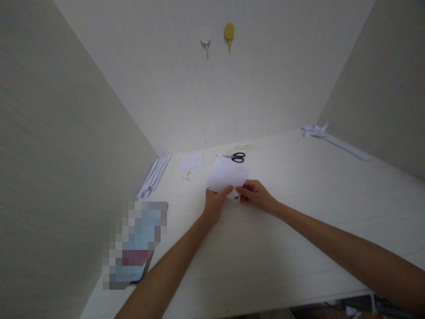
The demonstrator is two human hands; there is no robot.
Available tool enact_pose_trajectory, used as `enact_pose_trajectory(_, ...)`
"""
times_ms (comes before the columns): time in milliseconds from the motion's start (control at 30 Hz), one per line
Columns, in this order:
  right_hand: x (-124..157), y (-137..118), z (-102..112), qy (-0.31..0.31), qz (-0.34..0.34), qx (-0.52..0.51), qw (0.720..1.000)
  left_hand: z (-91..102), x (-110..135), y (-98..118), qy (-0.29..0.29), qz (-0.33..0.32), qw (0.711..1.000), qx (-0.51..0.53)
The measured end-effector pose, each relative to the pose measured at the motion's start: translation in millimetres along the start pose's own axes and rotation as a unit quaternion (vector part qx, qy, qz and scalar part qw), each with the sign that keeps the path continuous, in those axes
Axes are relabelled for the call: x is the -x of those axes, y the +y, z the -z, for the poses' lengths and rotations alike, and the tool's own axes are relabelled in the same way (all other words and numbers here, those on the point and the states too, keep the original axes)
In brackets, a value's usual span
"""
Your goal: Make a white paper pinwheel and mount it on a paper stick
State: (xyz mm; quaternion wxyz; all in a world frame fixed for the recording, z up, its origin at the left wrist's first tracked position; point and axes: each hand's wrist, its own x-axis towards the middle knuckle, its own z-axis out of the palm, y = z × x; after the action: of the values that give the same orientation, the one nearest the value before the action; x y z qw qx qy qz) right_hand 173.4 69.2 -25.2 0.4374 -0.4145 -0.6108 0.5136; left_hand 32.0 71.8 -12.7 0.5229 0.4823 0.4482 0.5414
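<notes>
A sheet of white paper (227,173) is held up between my two hands, its near edge pinched by thumbs and fingers. My left hand (215,198) grips the lower left part, with the thumb on top and the other fingers mostly hidden beneath. At the near right edge, my right hand (255,194) has its fingers closed on the same paper. Just beyond the paper lie scissors (238,157) with black handles, their blades pointing left and partly near the paper's far corner. A smaller flat piece of paper (191,162) rests to the left.
Several folded white paper strips (155,175) lie by the left wall. A blurred-out, phone-like device (142,241) leans nearby. Twisted paper and a long strip (345,146) lie by the right wall. Small tan bits (187,177) sit on the table. Yellow (229,32) and white hooks (205,36) hang on the back wall.
</notes>
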Motion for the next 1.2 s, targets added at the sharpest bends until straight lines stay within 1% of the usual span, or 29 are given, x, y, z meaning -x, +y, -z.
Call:
enact_pose_trajectory(67,0.3,-1.4,-0.4,-0.007,0.002,0.009,1.000,0.2,0.7,0.6,0.004,-0.016,0.999,-0.034)
enact_pose_trajectory(133,0.7,-3.1,-0.8,-0.011,0.003,0.018,1.000,0.6,0.7,0.8,0.011,-0.026,0.999,-0.044)
enact_pose_trajectory(367,1.9,-5.7,-1.1,-0.017,-0.006,0.001,1.000,1.3,-0.2,-2.1,0.014,-0.029,0.999,-0.032)
enact_pose_trajectory(667,3.4,-7.7,1.1,-0.036,0.010,0.002,0.999,1.7,-0.7,-2.2,-0.012,-0.031,0.999,-0.011)
enact_pose_trajectory(767,2.5,-6.6,-0.1,-0.033,0.009,0.005,0.999,2.2,-0.3,-2.8,-0.023,-0.030,0.999,-0.010)
enact_pose_trajectory(967,0.8,-4.2,-2.0,-0.019,-0.010,-0.003,1.000,2.6,-1.6,-5.7,-0.006,-0.029,1.000,0.005)
enact_pose_trajectory(1200,2.5,-9.7,-1.7,-0.022,-0.021,0.007,1.000,1.7,-2.2,-3.9,0.004,-0.017,1.000,-0.010)
